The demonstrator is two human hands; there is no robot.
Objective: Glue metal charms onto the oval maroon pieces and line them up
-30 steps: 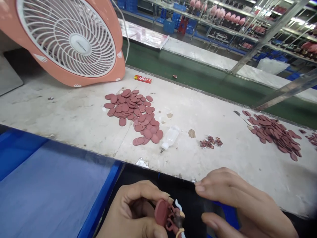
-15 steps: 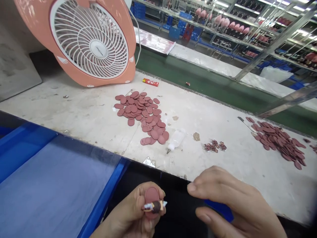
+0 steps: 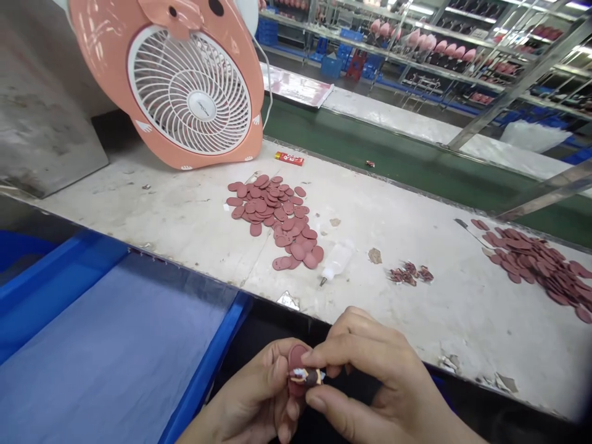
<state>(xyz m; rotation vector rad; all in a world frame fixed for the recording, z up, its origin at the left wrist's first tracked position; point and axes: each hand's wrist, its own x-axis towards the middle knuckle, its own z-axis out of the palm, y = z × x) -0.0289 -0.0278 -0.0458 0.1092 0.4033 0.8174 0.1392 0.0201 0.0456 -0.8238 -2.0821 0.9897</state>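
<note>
In my left hand (image 3: 259, 388) a dull-red oval disc (image 3: 298, 353) is pinched upright between thumb and fingers. Across its face lies a small brown, white and cream figure piece (image 3: 312, 377). My right hand (image 3: 379, 370) has come in from the right, its index finger and thumb closed around the figure piece's right end, against the disc. Beyond the hands, a heap of similar red discs (image 3: 277, 213) covers part of the white table (image 3: 194, 246). A clear squeeze bottle with a metal tip (image 3: 338, 259) lies beside the heap.
Several small brown pieces (image 3: 409, 272) and a second heap of discs (image 3: 531, 256) lie to the right. An orange fan (image 3: 201, 105) stands at the back left, near a red-yellow packet (image 3: 289, 159). A blue bin (image 3: 106, 345) sits below the table edge.
My right hand has moved left from apart to the figure piece, and its thumb and index finger have closed on it. My left hand still holds the disc. The view has shifted slightly.
</note>
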